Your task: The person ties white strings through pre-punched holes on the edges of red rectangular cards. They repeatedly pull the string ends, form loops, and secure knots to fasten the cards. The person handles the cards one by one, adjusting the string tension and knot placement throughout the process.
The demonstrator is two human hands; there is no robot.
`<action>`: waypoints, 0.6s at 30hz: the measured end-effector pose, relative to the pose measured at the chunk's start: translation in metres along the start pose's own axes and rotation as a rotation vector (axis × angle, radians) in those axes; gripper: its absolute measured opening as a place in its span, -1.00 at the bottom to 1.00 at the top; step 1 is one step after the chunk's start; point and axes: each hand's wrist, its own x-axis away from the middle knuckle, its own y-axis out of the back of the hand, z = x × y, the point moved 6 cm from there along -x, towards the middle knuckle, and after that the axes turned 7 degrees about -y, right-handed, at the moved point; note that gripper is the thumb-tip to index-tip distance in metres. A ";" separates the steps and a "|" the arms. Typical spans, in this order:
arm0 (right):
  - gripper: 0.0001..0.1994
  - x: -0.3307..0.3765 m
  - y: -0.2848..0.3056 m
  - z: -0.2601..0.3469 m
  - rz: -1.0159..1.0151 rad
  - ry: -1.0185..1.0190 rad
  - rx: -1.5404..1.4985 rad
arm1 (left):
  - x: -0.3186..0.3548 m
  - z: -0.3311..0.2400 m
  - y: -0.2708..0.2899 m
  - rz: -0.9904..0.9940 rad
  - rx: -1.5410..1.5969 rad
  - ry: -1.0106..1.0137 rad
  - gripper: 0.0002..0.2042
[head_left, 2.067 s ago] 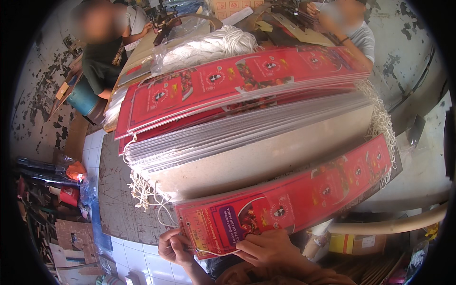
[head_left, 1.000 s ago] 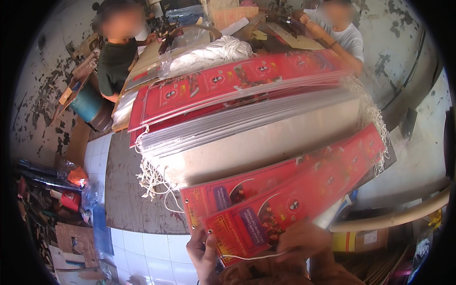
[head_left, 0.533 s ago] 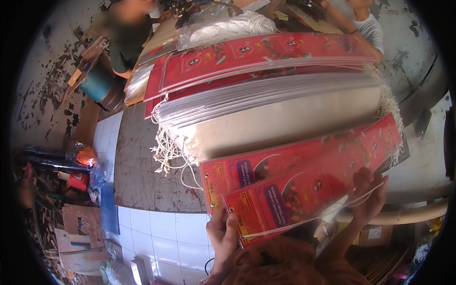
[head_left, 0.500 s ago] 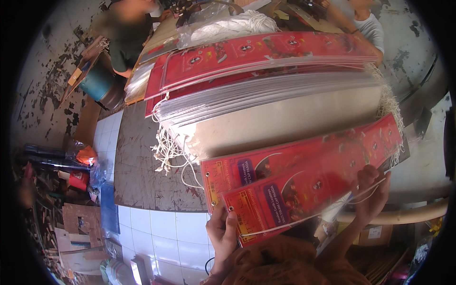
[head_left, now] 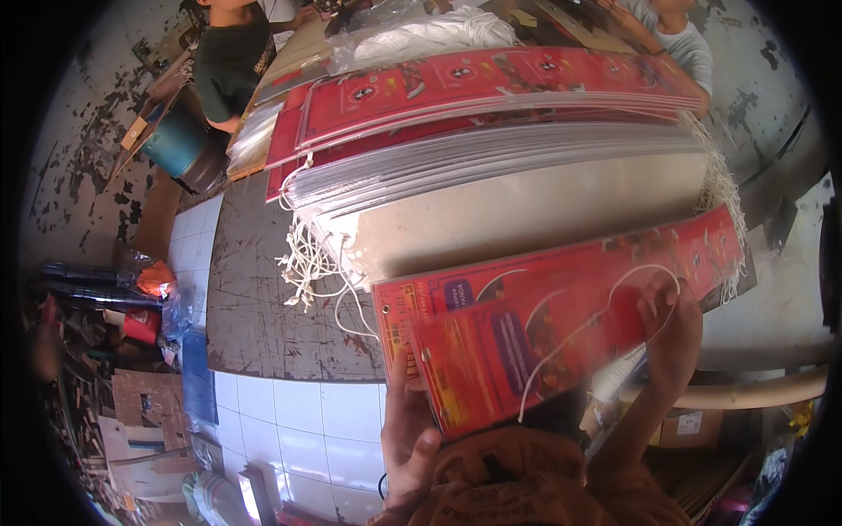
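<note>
A glossy red printed board with a metal eyelet at its left end slants across the near side, over another red board. At the front board's lower left corner is my left hand, its fingers stretched up beside the edge and its thumb apart from the board. My right hand, over the board's right part, has its fingers closed on a white cord. That cord arcs over the board's face, its other end hanging near the lower edge.
Behind lies a thick stack of boards with knotted cords at its ends, on a scratched dark table. More red boards and a white cord bundle lie beyond. One person is far left, another far right.
My left thumb has come off the board's corner and moved down. My right hand has risen slightly, and the cord now loops up across the board instead of along its lower edge.
</note>
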 end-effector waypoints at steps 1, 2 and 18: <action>-0.80 -0.002 -0.011 0.001 0.016 0.045 0.084 | 0.002 -0.003 0.000 0.028 -0.047 -0.030 -0.10; -0.80 -0.002 -0.015 0.001 0.038 0.064 0.184 | 0.004 -0.005 0.000 0.056 -0.094 -0.060 -0.09; -0.93 0.039 -0.097 -0.040 0.578 -0.137 0.926 | 0.023 0.009 0.033 0.021 -0.905 -0.311 -0.58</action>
